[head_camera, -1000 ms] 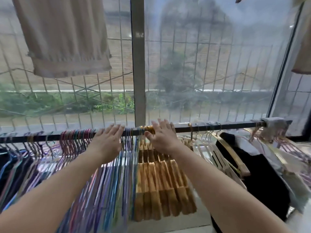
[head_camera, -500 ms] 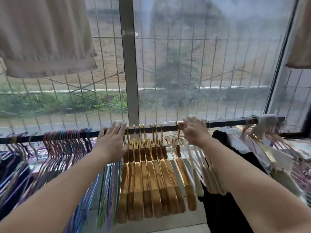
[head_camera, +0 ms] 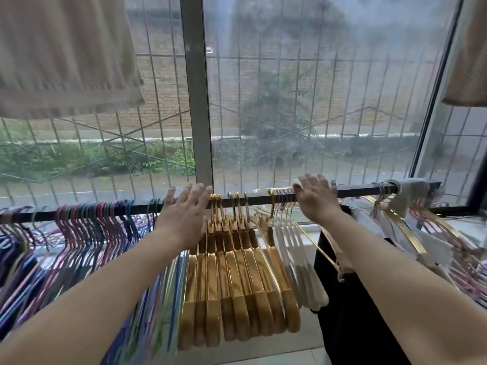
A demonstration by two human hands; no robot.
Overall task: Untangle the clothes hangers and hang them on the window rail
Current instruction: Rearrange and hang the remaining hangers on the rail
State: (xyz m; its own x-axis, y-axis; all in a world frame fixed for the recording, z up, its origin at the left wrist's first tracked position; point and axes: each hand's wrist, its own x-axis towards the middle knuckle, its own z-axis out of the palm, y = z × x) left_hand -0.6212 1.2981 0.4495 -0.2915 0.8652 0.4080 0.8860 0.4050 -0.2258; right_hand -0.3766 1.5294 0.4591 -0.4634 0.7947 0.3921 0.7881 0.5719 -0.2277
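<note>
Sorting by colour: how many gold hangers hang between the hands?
About 9 gold hangers on the rail, packed between left hand and right hand; overlaps may hide some.

Bare rail (head_camera: 259, 200) shows between the gold hangers (head_camera: 237, 272) and the white hangers (head_camera: 295, 248). Packed coloured hangers (head_camera: 87, 233) block the left; dark clothing (head_camera: 350, 312) and tangled hangers (head_camera: 421, 233) crowd the right.
</note>
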